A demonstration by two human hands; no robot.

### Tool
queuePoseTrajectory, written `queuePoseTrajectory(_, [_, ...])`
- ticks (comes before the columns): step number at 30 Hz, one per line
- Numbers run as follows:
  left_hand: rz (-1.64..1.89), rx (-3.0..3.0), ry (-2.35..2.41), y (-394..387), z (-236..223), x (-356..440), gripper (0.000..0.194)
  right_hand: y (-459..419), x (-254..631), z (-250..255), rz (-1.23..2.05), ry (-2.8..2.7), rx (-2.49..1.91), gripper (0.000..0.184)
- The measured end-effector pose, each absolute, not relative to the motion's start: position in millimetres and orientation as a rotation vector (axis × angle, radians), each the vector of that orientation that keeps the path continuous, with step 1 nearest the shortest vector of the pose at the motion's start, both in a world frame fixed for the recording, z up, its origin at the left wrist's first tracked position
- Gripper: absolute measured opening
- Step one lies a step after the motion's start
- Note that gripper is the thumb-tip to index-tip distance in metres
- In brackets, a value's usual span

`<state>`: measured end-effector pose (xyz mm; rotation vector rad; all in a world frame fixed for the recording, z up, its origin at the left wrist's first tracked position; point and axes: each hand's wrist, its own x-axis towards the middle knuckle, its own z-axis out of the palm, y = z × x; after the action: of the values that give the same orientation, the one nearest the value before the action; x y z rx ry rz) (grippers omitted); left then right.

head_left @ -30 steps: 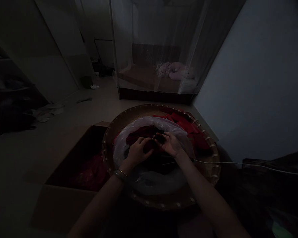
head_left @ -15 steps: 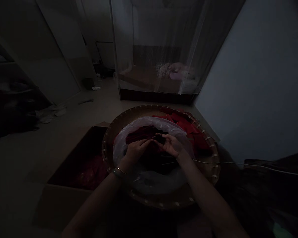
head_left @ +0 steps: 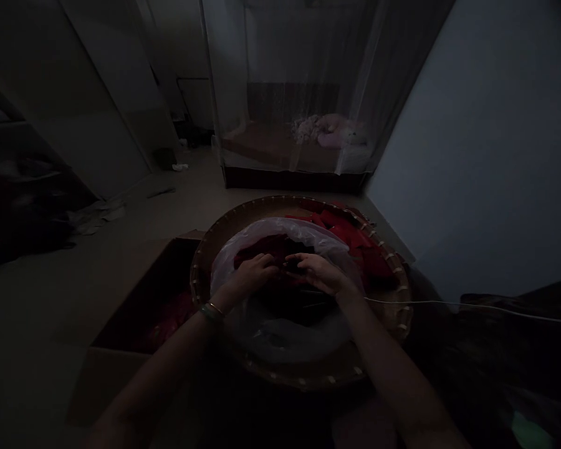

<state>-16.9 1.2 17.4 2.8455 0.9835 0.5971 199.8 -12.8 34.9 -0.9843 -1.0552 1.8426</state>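
Both hands are over a whitish plastic bag (head_left: pixel 285 343), which lies spread open in a round woven basket tray (head_left: pixel 210 240). Dark red material (head_left: pixel 257 247) and something black show inside the bag's opening. My left hand (head_left: pixel 258 272), with bangles at the wrist, has its fingers pinched together over the red material. Opposite it, my right hand (head_left: pixel 321 272) has curled fingers closed around a small dark thing, too dim to name. The fingertips of the two hands are close together. What the left fingertips hold, if anything, is hidden.
Bright red pieces (head_left: pixel 348 234) lie at the tray's far right. A cardboard box (head_left: pixel 121 358) with red contents stands on the left. A thin pale cord (head_left: pixel 425 303) runs rightward from the tray. Beyond is a bed (head_left: pixel 266 143) behind netting; a wall (head_left: pixel 486 156) rises at right.
My left hand has moved slightly left, away from my right hand, and its fingers are more bent. My right hand has turned over a little, its fingers now pointing more to the left.
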Motion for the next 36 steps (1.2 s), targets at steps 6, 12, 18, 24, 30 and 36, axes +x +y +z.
queuePoseTrajectory(6, [0.605,2.588,0.848,8,20,-18,0.02,-16,200,42,1.697,-1.384,-1.206,0.043])
queuePoseTrajectory(12, [0.624,2.5,0.74,9,22,-14,0.019,-19,205,46,1.368,-1.811,-1.229,0.044])
queuePoseTrajectory(18, [0.677,2.484,0.772,6,14,-11,0.019,-23,205,47,1.025,-2.089,-1.348,0.033])
queuePoseTrajectory(24, [0.689,2.558,0.819,4,7,-7,0.016,-24,200,55,0.865,-2.38,-1.3,0.031])
queuePoseTrajectory(30, [0.751,2.569,0.867,3,-3,-6,0.013,-16,195,48,0.612,-2.461,-1.334,0.027])
queuePoseTrajectory(36, [0.852,2.532,0.875,3,-5,-7,0.012,-11,184,41,0.496,-2.258,-1.479,0.031])
